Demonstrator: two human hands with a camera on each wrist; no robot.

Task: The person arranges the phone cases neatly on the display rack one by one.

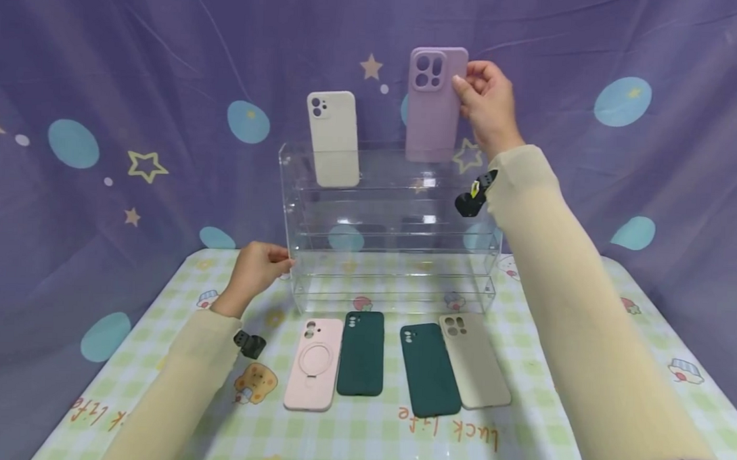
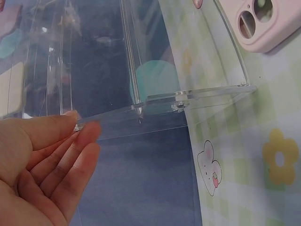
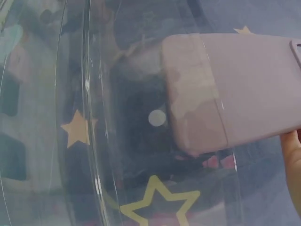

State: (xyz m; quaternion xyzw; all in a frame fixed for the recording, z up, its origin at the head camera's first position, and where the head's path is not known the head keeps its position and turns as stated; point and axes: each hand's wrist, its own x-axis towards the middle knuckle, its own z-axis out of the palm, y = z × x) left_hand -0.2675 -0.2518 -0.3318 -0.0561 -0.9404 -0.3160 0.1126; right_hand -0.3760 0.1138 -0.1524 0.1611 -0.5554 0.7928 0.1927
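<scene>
A lilac phone case (image 1: pixel 432 117) is upright above the right half of a clear tiered display rack (image 1: pixel 391 265). My right hand (image 1: pixel 490 102) pinches its right edge between thumb and fingers. In the right wrist view, the lower end of the lilac phone case (image 3: pixel 254 89) shows through a clear panel. Down at the rack's left side, my left hand (image 1: pixel 259 270) pinches the side panel's edge. The left wrist view has the thumb and fingertips of that hand (image 2: pixel 51 165) on the clear edge. A white phone case (image 1: pixel 335 137) stands in the top tier at left.
On the checked tablecloth (image 1: pixel 539 412) in front of the rack lie a pink phone case (image 1: pixel 302 390) with a ring, two dark green phone cases (image 1: pixel 361 358) and a beige phone case (image 1: pixel 476 362). A purple patterned curtain (image 1: pixel 137 59) hangs behind the table.
</scene>
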